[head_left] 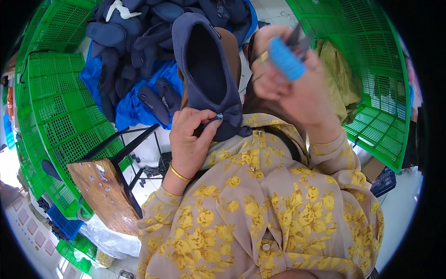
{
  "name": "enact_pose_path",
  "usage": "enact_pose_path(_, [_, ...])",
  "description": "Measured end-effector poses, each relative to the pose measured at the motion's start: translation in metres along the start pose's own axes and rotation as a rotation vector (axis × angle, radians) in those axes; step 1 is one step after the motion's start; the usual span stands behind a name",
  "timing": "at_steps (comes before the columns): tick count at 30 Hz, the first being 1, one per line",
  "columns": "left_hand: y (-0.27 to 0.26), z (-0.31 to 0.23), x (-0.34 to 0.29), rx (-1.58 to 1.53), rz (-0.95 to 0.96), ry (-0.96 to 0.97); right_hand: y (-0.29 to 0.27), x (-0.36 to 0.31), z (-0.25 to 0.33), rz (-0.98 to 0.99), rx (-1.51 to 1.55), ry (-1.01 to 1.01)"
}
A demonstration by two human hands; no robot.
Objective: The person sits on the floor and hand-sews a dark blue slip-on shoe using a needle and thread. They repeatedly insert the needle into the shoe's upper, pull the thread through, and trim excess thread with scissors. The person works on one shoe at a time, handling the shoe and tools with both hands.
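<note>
A navy slipper (206,65) lies across my lap, its toe toward me and its heel pointing away. A fabric bow sits on the toe. My left hand (190,137) is closed at this toe, thumb and forefinger pinching the bow around a small shiny light-blue bit (219,116), too small to name. To the right, raised and smeared by motion, my right hand (290,83) is closed around dark-bladed scissors (287,59) with blue wrapping on the handle. The blades point up and away from the slipper.
Many navy slippers (153,42) are heaped on a blue plastic sheet (139,104) ahead left. Green plastic crates (60,116) stand at left, another crate (376,60) at right beside olive cloth (337,79). A wooden stool (102,190) with a black metal frame is near my left elbow.
</note>
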State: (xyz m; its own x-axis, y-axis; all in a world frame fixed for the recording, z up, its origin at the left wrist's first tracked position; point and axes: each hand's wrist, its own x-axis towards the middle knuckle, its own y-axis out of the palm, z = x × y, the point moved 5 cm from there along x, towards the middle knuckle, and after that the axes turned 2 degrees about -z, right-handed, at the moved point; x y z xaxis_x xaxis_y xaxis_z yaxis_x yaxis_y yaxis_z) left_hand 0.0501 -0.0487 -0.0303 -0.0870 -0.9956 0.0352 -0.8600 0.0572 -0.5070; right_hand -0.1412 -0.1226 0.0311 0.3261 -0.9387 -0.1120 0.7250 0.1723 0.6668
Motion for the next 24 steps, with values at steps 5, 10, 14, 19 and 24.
enact_pose_path(5, [0.0,-0.002,0.0,0.031,0.004,0.032,-0.009,0.0,0.097,-0.202,-0.254,-0.646])
enact_pose_path(10, [0.002,-0.002,0.0,0.061,0.008,0.033,-0.025,-0.026,0.094,-0.234,-0.769,-0.876])
enact_pose_path(14, [0.001,0.0,0.001,0.001,0.011,0.036,-0.003,-0.028,-0.004,0.138,-1.166,-0.278])
enact_pose_path(19, [0.0,-0.002,0.003,0.016,0.039,0.03,-0.004,-0.041,-0.044,0.328,-1.413,-0.153])
enact_pose_path(24, [0.0,-0.002,0.005,0.038,0.041,0.039,-0.004,-0.042,-0.052,0.358,-1.415,-0.058])
